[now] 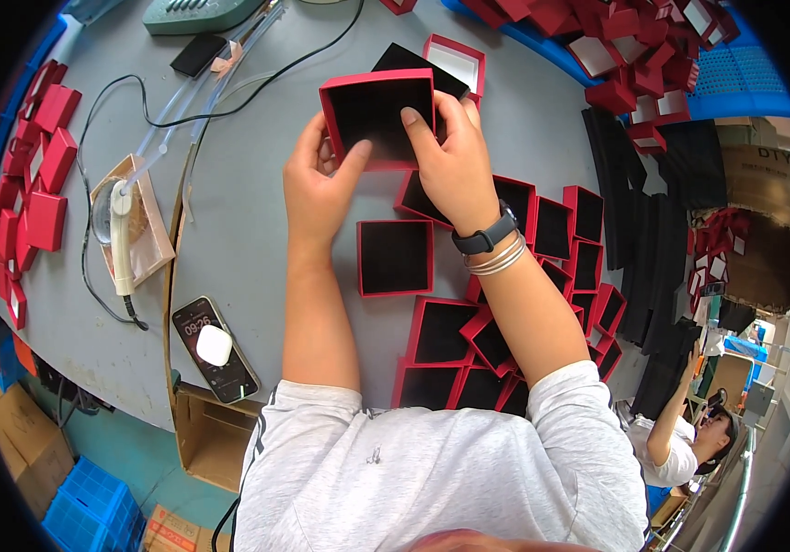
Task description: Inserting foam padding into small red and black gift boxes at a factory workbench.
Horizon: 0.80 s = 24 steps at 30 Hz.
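Between my two hands, above the grey table, I hold a red box (372, 110) with a black lining, its open side facing me. My left hand (321, 175) grips the lower left corner, thumb against the inner edge. On the right side, my right hand (455, 161) wraps round the wall with its thumb pressed on the black inside. Just beyond the box lie a black sheet (413, 61) and a red box with a white inside (456, 63). One black-lined red box (396, 258) sits alone below my hands. Several more black-lined boxes (444, 331) cluster under and beside my right forearm.
Red boxes pile up at the left edge (45, 216) and in a blue crate (735, 81) at far right. Black strips (652, 267) are stacked on the right. A corded tool (120, 235), a phone (229, 368) and a white earbud case (214, 346) lie left. Another person (680, 446) works at lower right.
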Each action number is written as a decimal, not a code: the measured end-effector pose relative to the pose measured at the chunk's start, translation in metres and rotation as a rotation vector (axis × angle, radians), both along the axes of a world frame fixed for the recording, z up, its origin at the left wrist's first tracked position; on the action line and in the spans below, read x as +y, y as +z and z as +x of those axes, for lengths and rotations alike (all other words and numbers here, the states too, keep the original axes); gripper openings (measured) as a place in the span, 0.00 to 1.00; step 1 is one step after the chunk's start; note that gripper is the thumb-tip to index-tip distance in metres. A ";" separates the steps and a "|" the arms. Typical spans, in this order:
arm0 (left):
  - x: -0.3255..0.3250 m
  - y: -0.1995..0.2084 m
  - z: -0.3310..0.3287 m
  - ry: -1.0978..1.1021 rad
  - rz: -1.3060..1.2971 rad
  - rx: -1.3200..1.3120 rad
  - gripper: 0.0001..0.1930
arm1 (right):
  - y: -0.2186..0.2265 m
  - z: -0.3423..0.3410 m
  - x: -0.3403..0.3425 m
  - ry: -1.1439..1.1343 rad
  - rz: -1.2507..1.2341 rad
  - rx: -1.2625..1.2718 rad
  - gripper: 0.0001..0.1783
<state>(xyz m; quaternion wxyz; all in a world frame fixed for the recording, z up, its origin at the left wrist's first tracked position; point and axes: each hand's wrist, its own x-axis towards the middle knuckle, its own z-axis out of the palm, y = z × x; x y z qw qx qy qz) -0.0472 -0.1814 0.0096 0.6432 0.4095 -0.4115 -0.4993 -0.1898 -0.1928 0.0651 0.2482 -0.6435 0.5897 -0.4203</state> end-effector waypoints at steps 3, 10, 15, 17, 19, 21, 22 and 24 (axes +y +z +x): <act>-0.004 0.000 -0.001 0.052 0.025 -0.030 0.22 | -0.001 -0.009 -0.002 -0.025 -0.174 0.077 0.22; -0.009 -0.014 0.016 0.296 0.225 -0.376 0.15 | -0.009 -0.093 -0.019 -0.086 0.055 -0.002 0.23; -0.006 -0.017 0.011 0.308 0.218 -0.624 0.14 | -0.014 -0.100 -0.010 -0.029 0.253 -0.037 0.28; -0.005 -0.018 0.010 0.344 0.221 -0.655 0.14 | -0.015 -0.096 -0.008 -0.008 0.307 -0.034 0.28; -0.005 -0.020 0.013 0.408 0.148 -0.797 0.13 | -0.019 -0.093 -0.009 0.004 0.362 -0.025 0.28; -0.005 -0.020 0.013 0.403 0.157 -0.808 0.13 | -0.021 -0.096 -0.010 -0.017 0.351 0.126 0.28; -0.005 -0.019 0.014 0.394 0.156 -0.812 0.13 | -0.022 -0.097 -0.012 -0.014 0.368 0.189 0.29; -0.004 -0.017 0.015 0.383 0.168 -0.794 0.13 | -0.023 -0.095 -0.013 -0.027 0.345 0.238 0.29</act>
